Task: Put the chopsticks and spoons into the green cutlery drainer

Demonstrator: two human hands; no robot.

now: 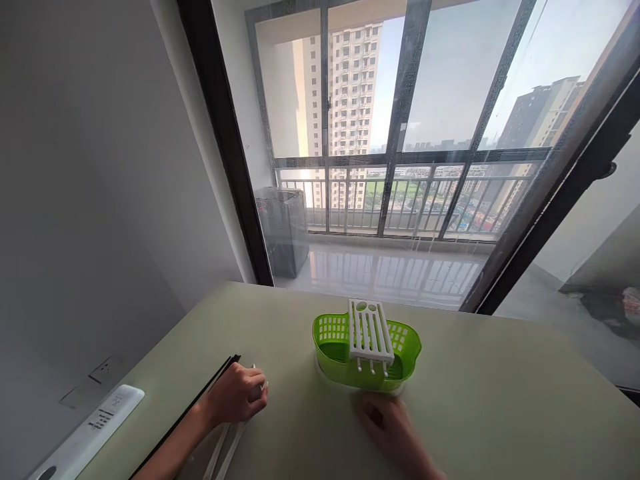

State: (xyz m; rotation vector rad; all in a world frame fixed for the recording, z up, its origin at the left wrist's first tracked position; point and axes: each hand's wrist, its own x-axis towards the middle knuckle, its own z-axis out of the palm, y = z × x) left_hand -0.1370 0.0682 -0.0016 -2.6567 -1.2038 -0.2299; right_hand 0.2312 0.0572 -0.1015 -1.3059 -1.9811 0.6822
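head view: my left hand [241, 395] pinches white sticks [231, 451]; my right hand [387, 425] blurs beside the green basket [336, 370], grip unreadable.

Our left arm [183, 440] reaches in from the lower left, the forearm bare and slanting up and away from us. The left hand [244, 392] is bent over at the wrist, back upward, its fingers curled in tightly toward the right. Our right hand [385, 423] comes up from the lower right, pointing forward and to the left, back upward and blurred, its fingers hard to make out. The two hands are well apart.
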